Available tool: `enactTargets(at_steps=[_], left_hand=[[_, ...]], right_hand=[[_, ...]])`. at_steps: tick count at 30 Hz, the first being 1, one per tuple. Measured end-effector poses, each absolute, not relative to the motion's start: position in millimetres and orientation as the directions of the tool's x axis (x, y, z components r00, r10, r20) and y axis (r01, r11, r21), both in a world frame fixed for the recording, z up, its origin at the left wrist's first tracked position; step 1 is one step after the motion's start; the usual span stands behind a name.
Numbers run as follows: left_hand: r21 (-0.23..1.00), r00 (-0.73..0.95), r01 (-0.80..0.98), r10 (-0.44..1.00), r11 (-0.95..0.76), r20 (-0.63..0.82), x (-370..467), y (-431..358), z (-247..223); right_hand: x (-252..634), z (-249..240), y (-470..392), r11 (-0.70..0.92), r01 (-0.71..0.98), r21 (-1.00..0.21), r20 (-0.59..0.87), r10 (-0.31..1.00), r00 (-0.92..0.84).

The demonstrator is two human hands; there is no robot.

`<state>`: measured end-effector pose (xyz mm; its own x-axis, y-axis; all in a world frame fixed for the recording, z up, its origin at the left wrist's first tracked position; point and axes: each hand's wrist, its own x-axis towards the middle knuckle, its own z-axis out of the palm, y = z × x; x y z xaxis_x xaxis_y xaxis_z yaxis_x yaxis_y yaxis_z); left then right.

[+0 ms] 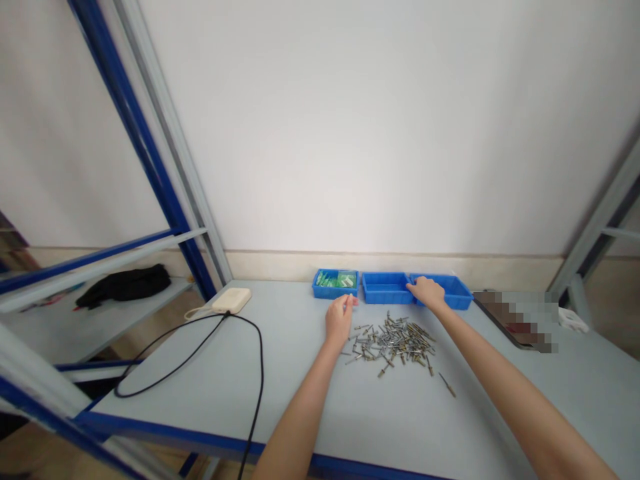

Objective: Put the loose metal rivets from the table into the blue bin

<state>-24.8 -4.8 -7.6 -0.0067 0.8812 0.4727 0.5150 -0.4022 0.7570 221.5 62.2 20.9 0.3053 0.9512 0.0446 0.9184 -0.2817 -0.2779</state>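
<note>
My right hand is at the adjoining walls of the middle blue bin and the right blue bin, its fingers curled over the middle bin's edge. My left hand is just in front of the left blue bin, its fingertips drawn together; anything between them is too small to make out. Green packets lie inside the left bin. Between my forearms spreads a pile of small metal pins with thicker, brass-toned ends. One loose pin lies apart, nearer to me.
A white box-shaped device sits at the left, with a black cable looping over the table's front edge. A dark, partly blurred flat object lies at right, beside a white item. Blue and grey frame posts stand left.
</note>
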Motion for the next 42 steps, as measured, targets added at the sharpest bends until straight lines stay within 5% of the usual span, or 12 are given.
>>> enactTargets(at_steps=[9, 14, 30, 32, 36, 42], left_hand=[[0.675, -0.051, 0.645, 0.861, -0.358, 0.506, -29.6, -0.5, -11.2], [0.732, -0.161, 0.613, 0.860, -0.298, 0.485, -36.8, 5.0, -11.8], [0.639, -0.033, 0.674, 0.849, -0.371, 0.528, -35.6, 4.4, -13.3], [0.642, -0.038, 0.671, 0.847, -0.371, 0.530, -35.4, 4.5, -13.3], [0.638, -0.027, 0.663, 0.839, -0.392, 0.543, -33.5, 4.9, -13.2], [0.628, -0.177, 0.688, 0.755, -0.364, 0.631, -45.2, 14.0, -21.6]], right_hand=[[216.0, 21.9, 68.1, -0.263, 0.932, -0.249, 0.055, 0.957, 0.285], [211.9, 18.4, 66.4, -0.201, 0.954, -0.222, 0.070, 0.973, 0.221], [202.1, 21.7, 63.2, -0.147, 0.969, -0.201, 0.182, 0.966, 0.184], [199.7, 23.2, 54.2, -0.008, 0.985, -0.173, 0.293, 0.954, 0.059], [193.1, 19.0, 39.1, 0.527, 0.849, 0.035, 0.362, 0.785, -0.502], [184.0, 11.6, 43.3, 0.361, 0.926, 0.110, 0.290, 0.879, -0.378]])
